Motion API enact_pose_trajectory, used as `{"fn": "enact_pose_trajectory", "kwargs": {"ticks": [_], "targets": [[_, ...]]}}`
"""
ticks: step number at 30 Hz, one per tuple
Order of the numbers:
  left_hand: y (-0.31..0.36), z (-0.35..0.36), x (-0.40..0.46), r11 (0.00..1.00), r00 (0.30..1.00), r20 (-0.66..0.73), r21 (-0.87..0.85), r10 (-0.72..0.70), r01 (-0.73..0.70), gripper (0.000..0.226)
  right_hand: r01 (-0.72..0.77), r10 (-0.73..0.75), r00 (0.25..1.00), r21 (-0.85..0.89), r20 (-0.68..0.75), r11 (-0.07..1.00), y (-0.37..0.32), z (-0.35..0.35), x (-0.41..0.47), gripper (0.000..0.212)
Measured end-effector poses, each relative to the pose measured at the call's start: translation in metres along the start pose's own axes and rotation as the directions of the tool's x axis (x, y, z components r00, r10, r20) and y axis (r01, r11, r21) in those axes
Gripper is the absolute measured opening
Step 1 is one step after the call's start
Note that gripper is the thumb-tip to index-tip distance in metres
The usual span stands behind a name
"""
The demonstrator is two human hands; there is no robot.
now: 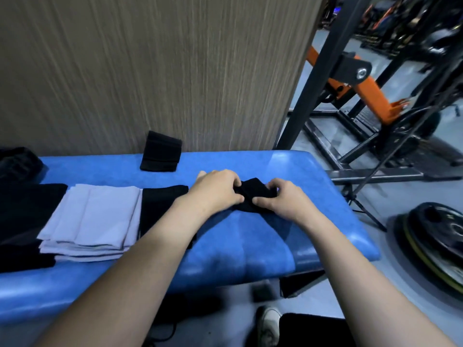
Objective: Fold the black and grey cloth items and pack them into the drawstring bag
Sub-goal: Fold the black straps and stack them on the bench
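Left hand (217,187) and right hand (280,199) each grip the small black cloth (255,194), fingers curled, pinching it

Blue padded bench (250,251) against wood-grain wall panel (150,66). Right of it: black steel rack frame (313,71) with orange beam (360,93). Stacked weight plates (436,244) on floor. White shoe (269,324) below bench edge.

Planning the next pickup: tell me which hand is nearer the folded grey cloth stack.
Left. The left hand grips the small black cloth just right of the grey cloth stack; the right hand grips that cloth's far side, farther away.
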State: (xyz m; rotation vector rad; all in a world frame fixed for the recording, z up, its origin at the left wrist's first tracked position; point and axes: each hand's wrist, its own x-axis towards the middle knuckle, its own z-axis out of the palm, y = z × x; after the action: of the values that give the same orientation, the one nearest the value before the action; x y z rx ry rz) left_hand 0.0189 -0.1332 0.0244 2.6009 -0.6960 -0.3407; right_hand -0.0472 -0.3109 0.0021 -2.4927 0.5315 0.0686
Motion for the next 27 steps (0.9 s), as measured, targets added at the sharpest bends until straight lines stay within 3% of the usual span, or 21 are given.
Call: {"fn": "enact_pose_trajectory", "kwargs": {"ticks": [6,11,14,23,27], "targets": [[0.03,0.03,-0.01,0.992,0.998,0.03,0.114,0.053,-0.057,0.053,0.072,-0.072,0.997,0.039,0.005,0.997,0.026,-0.014,-0.017,0.033],[0.04,0.038,-0.009,0.979,0.998,-0.014,0.198,0.054,-0.05,0.026,0.115,-0.113,0.993,0.051,-0.03,0.992,0.038,-0.024,-0.028,0.025],[0.041,0.042,-0.006,0.982,0.996,-0.049,0.181,0.069,-0.059,0.024,0.096,-0.094,0.995,0.091,-0.028,0.991,0.044,-0.03,-0.034,0.023],[0.04,0.058,0.0,0.998,1.0,-0.012,-0.059,0.009,-0.01,0.069,0.073,-0.026,0.994,0.45,-0.11,0.89,0.046,-0.036,-0.041,0.022],[0.04,0.06,0.001,0.998,0.999,0.032,-0.059,-0.004,0.006,0.066,0.098,0.013,0.986,0.631,-0.169,0.769,0.032,-0.036,-0.036,0.016]]}}
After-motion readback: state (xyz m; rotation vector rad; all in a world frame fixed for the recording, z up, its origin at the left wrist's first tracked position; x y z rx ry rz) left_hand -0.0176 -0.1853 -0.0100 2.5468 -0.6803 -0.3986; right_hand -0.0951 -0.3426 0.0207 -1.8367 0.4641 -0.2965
